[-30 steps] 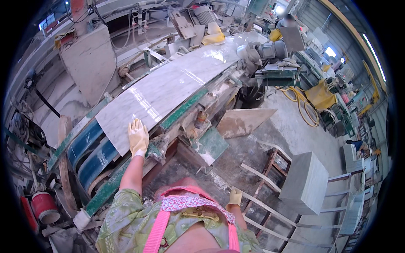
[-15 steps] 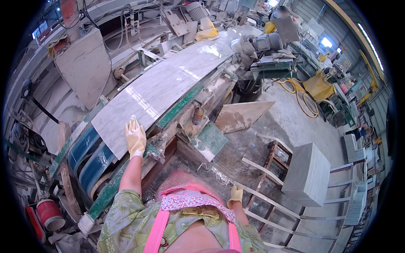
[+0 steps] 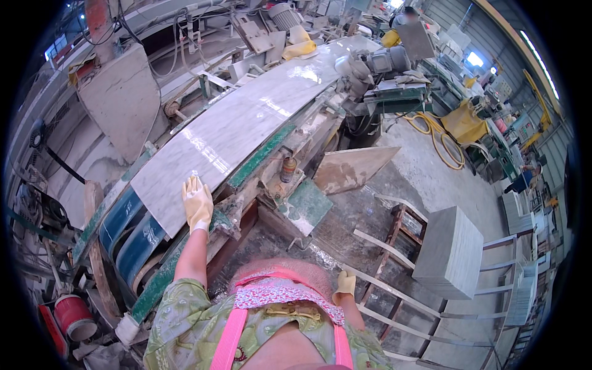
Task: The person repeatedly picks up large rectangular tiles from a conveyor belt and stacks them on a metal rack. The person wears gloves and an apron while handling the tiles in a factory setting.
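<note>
A long polished white marble slab (image 3: 203, 154) with grey veins lies on a machine bed, its near end reaching over blue belts (image 3: 140, 237). My left hand (image 3: 198, 205), in a cream rubber glove, rests flat on the slab's near right edge, fingers stretched forward. On my right side, my right hand (image 3: 345, 285) in a matching glove hangs low beside the metal rack rails (image 3: 394, 299). No object shows in it, and its fingers are too foreshortened to read.
Green machine edging (image 3: 262, 154) runs along the slab, with a small can (image 3: 288, 169) beside it. A stone offcut (image 3: 354, 168) leans nearby. Stacked slabs (image 3: 449, 253) sit on the rack at right. A yellow hose (image 3: 441, 142) coils on the floor. People stand farther off.
The slab's near end has slid slightly toward the lower left over the blue belts. My left hand stays on it, shifted a little nearer. My right hand has hardly moved.
</note>
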A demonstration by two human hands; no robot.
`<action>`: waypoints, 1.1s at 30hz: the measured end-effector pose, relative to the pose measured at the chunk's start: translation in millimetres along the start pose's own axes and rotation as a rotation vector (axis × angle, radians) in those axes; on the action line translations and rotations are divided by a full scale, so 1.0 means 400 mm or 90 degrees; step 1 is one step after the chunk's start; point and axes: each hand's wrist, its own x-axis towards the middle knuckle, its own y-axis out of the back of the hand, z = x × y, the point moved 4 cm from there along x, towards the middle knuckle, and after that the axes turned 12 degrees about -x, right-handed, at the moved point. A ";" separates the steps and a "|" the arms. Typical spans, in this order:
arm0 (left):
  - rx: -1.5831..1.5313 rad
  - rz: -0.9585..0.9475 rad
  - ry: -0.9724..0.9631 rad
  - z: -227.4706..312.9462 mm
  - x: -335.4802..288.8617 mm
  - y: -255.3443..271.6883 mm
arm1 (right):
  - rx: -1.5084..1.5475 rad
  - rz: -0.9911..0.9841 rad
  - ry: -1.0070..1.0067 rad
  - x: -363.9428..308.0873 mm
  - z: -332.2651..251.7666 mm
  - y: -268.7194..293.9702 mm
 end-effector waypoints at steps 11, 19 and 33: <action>0.013 -0.021 0.013 0.008 0.001 0.007 | -0.005 -0.009 -0.015 -0.009 -0.011 0.005; 0.008 -0.023 0.014 0.003 0.000 0.009 | -0.011 -0.046 -0.054 -0.024 -0.040 0.016; -0.006 -0.023 0.022 0.007 0.000 0.011 | -0.014 -0.071 -0.057 0.010 0.025 -0.008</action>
